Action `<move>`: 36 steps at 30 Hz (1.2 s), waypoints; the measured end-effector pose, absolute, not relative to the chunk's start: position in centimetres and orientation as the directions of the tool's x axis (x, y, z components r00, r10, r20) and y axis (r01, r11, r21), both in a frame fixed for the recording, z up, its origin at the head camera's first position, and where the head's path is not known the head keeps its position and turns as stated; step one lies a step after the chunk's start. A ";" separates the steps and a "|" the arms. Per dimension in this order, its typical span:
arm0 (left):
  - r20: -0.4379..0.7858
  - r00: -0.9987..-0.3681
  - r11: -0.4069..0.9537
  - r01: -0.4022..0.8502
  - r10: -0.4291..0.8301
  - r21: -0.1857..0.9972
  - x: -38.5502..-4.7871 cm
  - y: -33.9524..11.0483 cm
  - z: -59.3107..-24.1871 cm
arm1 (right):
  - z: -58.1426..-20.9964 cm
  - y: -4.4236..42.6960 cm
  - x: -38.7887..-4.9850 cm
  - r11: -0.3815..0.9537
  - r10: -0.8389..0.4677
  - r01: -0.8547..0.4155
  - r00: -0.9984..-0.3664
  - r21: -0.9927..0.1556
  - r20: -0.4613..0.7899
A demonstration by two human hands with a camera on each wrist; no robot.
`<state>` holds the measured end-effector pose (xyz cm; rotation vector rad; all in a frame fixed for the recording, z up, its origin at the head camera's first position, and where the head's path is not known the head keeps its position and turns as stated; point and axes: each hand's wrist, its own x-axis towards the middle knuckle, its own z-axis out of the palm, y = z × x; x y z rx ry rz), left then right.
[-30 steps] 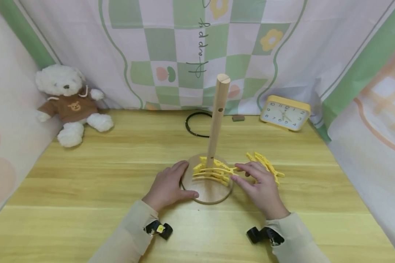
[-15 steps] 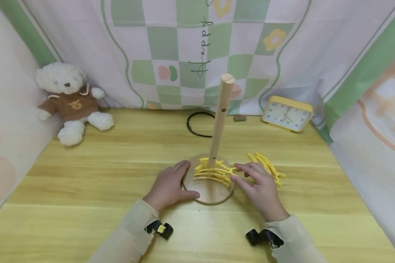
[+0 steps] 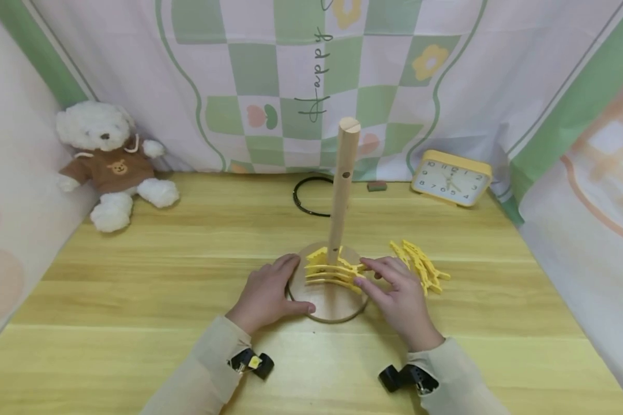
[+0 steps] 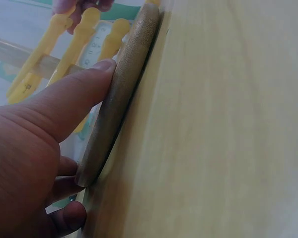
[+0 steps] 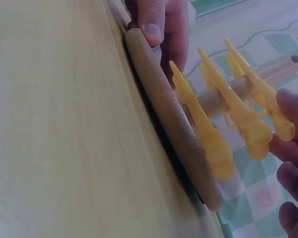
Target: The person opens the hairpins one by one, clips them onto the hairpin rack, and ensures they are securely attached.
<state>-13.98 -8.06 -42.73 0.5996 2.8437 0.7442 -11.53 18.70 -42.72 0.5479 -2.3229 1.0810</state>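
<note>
A wooden pole (image 3: pixel 344 190) stands upright on a round wooden base (image 3: pixel 337 308). My left hand (image 3: pixel 265 294) grips the base at its left rim, thumb on top and fingers round the edge. Three yellow hair clips sit stacked around the lower pole. In the right wrist view, the lowest clip (image 5: pixel 201 124) is nearest the base, with the middle clip (image 5: pixel 233 101) above it. My right hand (image 3: pixel 398 302) pinches the handle end of the topmost clip (image 5: pixel 256 82) between thumb and fingers. That clip's arms lie either side of the pole.
More yellow clips (image 3: pixel 417 259) lie in a loose pile just beyond my right hand. Towards the back are a black ring (image 3: pixel 297 202), a small brown block (image 3: pixel 376 186) and a yellow clock (image 3: pixel 451 178). A white plush bear (image 3: pixel 116 167) sits back left.
My right hand has shifted slightly left towards the pole, pushing the topmost clip further along with it. The left hand has kept its place on the base.
</note>
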 end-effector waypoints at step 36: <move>-0.016 -0.906 0.774 0.351 0.423 0.527 -13.8 -8.3 -43.0 | -42.9 18.9 -11.5 0.577 -0.101 -0.569 -0.762 -0.586 0.640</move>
